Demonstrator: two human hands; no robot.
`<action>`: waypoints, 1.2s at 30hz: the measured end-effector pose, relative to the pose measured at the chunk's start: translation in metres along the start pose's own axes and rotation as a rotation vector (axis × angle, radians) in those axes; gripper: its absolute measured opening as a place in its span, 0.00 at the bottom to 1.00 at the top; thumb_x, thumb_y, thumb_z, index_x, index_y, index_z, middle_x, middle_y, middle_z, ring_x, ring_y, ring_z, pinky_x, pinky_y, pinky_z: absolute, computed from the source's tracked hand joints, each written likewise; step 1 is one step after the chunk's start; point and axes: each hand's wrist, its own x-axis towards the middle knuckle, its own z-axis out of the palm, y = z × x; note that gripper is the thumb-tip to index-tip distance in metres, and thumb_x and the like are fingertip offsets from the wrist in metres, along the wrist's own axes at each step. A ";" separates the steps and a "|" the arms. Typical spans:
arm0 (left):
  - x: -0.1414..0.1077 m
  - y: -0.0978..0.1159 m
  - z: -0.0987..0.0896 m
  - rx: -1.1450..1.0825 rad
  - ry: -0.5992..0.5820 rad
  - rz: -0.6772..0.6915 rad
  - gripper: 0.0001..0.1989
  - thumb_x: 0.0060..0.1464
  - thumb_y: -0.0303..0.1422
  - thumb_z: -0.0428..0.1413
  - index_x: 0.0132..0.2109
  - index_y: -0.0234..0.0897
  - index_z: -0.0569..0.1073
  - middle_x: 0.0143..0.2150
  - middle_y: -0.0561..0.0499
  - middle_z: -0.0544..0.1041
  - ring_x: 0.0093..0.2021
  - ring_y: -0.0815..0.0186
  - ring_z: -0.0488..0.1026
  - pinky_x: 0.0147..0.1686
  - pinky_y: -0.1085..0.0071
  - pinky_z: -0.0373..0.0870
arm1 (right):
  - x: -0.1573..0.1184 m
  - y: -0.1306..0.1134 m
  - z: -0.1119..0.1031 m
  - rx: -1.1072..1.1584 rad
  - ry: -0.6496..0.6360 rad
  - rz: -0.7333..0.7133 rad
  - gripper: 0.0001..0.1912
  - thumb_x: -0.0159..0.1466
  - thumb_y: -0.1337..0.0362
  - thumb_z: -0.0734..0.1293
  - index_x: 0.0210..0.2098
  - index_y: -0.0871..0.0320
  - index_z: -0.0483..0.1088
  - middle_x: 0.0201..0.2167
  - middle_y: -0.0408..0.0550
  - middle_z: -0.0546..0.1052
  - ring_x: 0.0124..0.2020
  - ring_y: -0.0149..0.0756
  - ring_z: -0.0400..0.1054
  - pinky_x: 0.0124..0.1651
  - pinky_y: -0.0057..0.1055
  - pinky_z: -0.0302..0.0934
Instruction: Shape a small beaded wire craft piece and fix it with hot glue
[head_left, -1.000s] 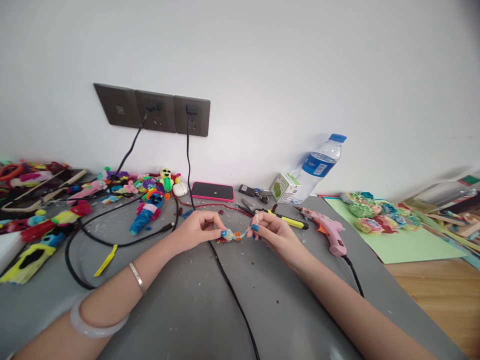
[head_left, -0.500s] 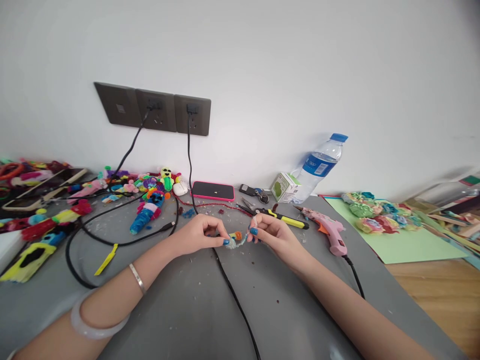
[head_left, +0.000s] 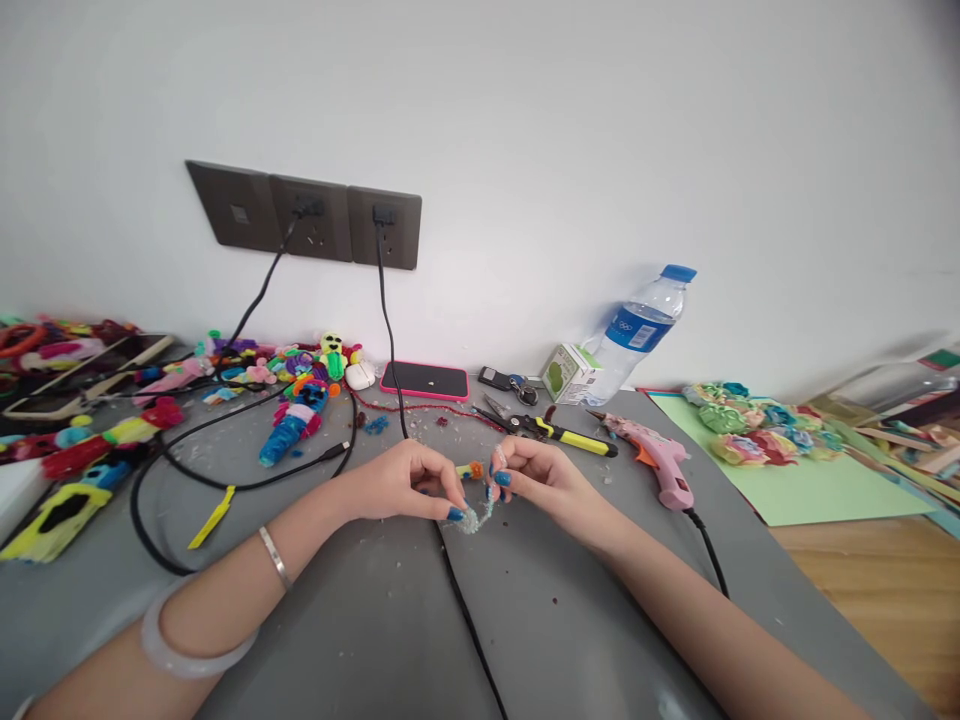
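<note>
Between my hands runs a pale blue-green tinsel pipe cleaner (head_left: 487, 508), its one end coiled into a small clump. My left hand (head_left: 409, 485) pinches the coiled clump between thumb and finger. The free length is pinched higher up by my right hand (head_left: 536, 483). Just behind, on the grey table, lies a small orange-and-yellow piece (head_left: 471, 470), partly hidden by my fingers. Beyond my right hand rest yellow-and-black pliers (head_left: 577, 438). A pink glue gun (head_left: 664, 465) lies to the right of that hand.
A black cable (head_left: 469, 610) crosses the table under my left hand. Behind stand a water bottle (head_left: 637, 335) and a small box (head_left: 568, 373), near a phone (head_left: 426, 380). Pipe-cleaner figures (head_left: 296, 420) crowd the left; fabric flowers (head_left: 757, 425) lie on green paper (head_left: 817, 495) at right.
My left hand has lowered slightly with the coiled end, so the pipe cleaner now slants up to my right hand. The black cable has shifted a little.
</note>
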 end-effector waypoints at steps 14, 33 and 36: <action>0.000 0.001 0.003 -0.064 -0.066 0.008 0.06 0.49 0.33 0.65 0.33 0.34 0.80 0.35 0.46 0.81 0.37 0.64 0.77 0.41 0.69 0.71 | -0.002 -0.003 0.013 -0.042 0.049 0.028 0.14 0.63 0.54 0.70 0.32 0.58 0.67 0.27 0.44 0.73 0.28 0.29 0.67 0.30 0.26 0.56; 0.000 0.000 0.005 -0.058 -0.080 -0.007 0.08 0.49 0.35 0.65 0.33 0.33 0.79 0.35 0.45 0.80 0.39 0.63 0.76 0.43 0.66 0.71 | -0.004 0.008 0.025 -0.092 0.165 -0.059 0.16 0.62 0.50 0.69 0.33 0.57 0.67 0.27 0.46 0.74 0.28 0.32 0.67 0.30 0.28 0.59; 0.001 -0.002 0.002 -0.055 -0.030 -0.017 0.09 0.50 0.36 0.64 0.34 0.33 0.78 0.35 0.46 0.79 0.36 0.65 0.74 0.38 0.69 0.69 | -0.003 0.007 0.021 -0.092 0.199 -0.035 0.18 0.61 0.48 0.69 0.33 0.57 0.67 0.27 0.46 0.73 0.27 0.31 0.64 0.28 0.28 0.56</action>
